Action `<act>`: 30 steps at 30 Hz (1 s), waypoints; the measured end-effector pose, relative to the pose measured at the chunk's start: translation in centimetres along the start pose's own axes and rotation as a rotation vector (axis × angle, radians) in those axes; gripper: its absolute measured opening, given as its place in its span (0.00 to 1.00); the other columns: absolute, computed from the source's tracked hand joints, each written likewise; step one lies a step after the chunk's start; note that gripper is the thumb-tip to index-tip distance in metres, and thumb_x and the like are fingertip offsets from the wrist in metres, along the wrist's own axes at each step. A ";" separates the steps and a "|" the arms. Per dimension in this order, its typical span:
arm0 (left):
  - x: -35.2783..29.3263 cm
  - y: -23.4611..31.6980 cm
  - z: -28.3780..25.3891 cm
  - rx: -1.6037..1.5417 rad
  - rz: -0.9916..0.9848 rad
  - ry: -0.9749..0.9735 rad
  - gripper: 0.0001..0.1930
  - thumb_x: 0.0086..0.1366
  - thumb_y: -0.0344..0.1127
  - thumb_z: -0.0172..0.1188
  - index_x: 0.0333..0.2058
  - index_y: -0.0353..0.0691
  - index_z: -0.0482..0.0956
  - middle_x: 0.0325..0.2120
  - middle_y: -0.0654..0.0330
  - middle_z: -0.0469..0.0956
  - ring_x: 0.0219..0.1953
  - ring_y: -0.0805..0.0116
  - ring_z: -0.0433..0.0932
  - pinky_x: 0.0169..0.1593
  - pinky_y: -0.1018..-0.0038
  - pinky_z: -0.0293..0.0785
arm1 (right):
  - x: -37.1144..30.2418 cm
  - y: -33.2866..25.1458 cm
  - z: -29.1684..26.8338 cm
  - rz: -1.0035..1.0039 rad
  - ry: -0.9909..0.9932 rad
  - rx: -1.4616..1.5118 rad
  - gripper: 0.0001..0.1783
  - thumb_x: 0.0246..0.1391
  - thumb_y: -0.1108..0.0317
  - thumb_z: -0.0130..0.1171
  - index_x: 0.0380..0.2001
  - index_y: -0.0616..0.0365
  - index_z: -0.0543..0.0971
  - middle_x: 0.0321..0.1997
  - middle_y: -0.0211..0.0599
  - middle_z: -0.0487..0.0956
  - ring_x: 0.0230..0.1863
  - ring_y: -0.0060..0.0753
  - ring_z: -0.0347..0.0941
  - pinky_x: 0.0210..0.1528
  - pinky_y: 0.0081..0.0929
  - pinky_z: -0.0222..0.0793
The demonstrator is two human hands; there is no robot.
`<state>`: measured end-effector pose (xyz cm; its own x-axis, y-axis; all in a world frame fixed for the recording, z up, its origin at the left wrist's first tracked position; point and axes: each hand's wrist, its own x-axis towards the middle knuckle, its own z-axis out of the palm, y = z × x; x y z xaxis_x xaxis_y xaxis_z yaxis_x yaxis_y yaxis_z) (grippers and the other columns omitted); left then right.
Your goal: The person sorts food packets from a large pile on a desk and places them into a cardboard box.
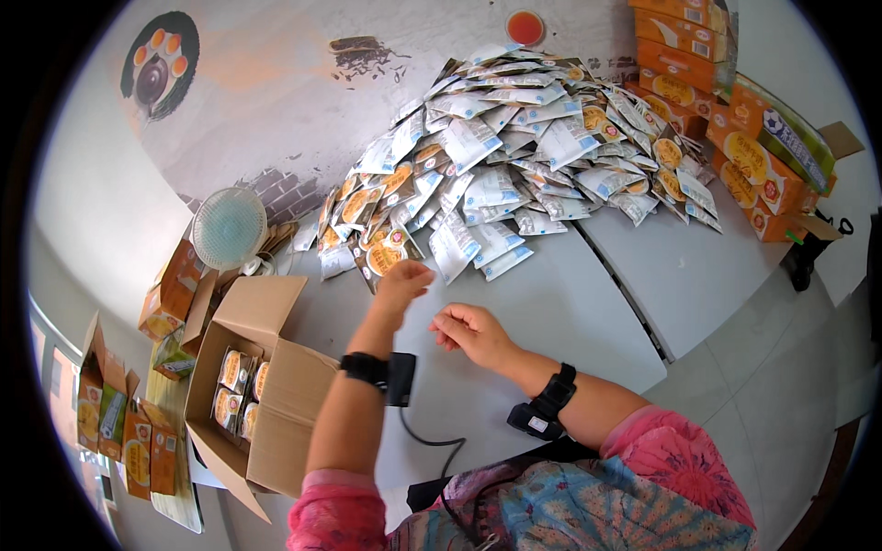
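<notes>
Packets (491, 188) beyond left grip (404, 284) and right grip (472, 332) are judged light, slippery, best edge-held. Both grips are curled; pinching cannot be told.

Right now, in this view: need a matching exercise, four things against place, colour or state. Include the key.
1. Fan
2. Brown carton
3. Packet pile
4. Right hand

A. Heaped on grey table
B. Flaps open, packets inside
C. Partly curled
D. Round, pale green front

Pairs: 1-D, 2-B, 3-A, 4-C
</notes>
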<state>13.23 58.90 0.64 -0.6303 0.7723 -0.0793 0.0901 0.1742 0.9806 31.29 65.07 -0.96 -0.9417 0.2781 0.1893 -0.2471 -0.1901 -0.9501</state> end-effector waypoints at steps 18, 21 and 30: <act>2.0 -4.4 6.4 0.628 0.665 0.533 0.10 0.42 0.20 0.58 0.24 0.37 0.68 0.25 0.54 0.66 0.33 0.53 0.67 0.35 0.66 0.66 | -0.1 -0.7 -0.6 -0.057 0.086 0.096 0.14 0.60 0.61 0.45 0.32 0.60 0.74 0.24 0.26 0.71 0.24 0.14 0.64 0.29 0.11 0.63; 1.8 -4.0 5.7 0.619 0.690 0.573 0.08 0.42 0.21 0.58 0.22 0.37 0.69 0.26 0.54 0.67 0.33 0.54 0.68 0.36 0.66 0.66 | -0.1 -0.9 -0.5 -0.064 0.089 0.107 0.14 0.60 0.61 0.45 0.32 0.60 0.74 0.23 0.27 0.71 0.24 0.15 0.65 0.28 0.12 0.63; -1.7 0.4 3.3 0.324 0.681 0.585 0.04 0.51 0.23 0.57 0.27 0.35 0.72 0.29 0.55 0.76 0.32 0.60 0.75 0.37 0.72 0.69 | 0.2 -0.5 -0.6 -0.044 0.169 0.105 0.15 0.59 0.60 0.46 0.31 0.60 0.74 0.21 0.26 0.71 0.22 0.14 0.64 0.27 0.12 0.63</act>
<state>16.87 59.63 0.61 -0.6418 0.3571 0.6787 0.7337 0.0283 0.6789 31.41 65.81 -0.57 -0.8802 0.4404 0.1771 -0.3176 -0.2692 -0.9092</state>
